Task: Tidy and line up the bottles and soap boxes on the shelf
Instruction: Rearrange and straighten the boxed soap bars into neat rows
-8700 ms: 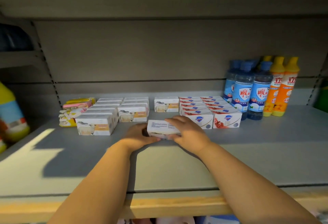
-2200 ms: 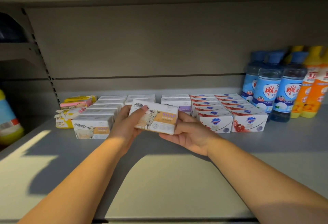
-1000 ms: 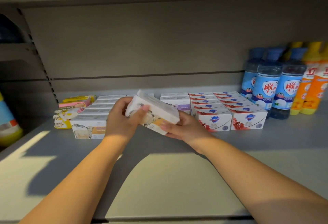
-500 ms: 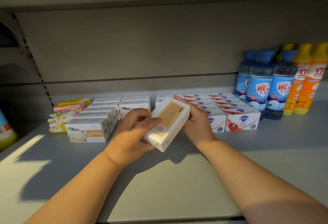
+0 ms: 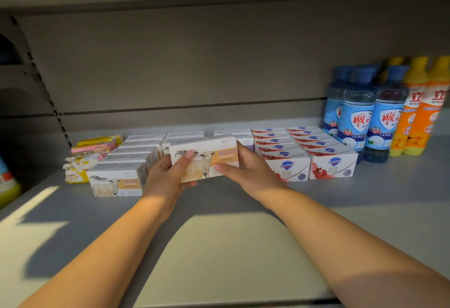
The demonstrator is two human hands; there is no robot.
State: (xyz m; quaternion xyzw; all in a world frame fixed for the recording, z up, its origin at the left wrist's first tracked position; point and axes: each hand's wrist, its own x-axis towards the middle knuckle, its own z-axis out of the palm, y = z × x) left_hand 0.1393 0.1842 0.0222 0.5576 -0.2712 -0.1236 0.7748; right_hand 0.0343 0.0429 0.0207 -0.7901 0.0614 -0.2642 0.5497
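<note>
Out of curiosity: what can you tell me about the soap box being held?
The soap box is a white, closed, cardboard-looking carton with a drawn sheep and an orange band reading SOAP on its front. It is held lengthwise, front toward the camera, slightly tilted, before the rows of similar boxes. The left hand grips its left end, the right hand its right end.

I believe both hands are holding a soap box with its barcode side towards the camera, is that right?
No: the left hand and right hand do hold the soap box, but the head view shows its sheep front facing the camera.
</note>
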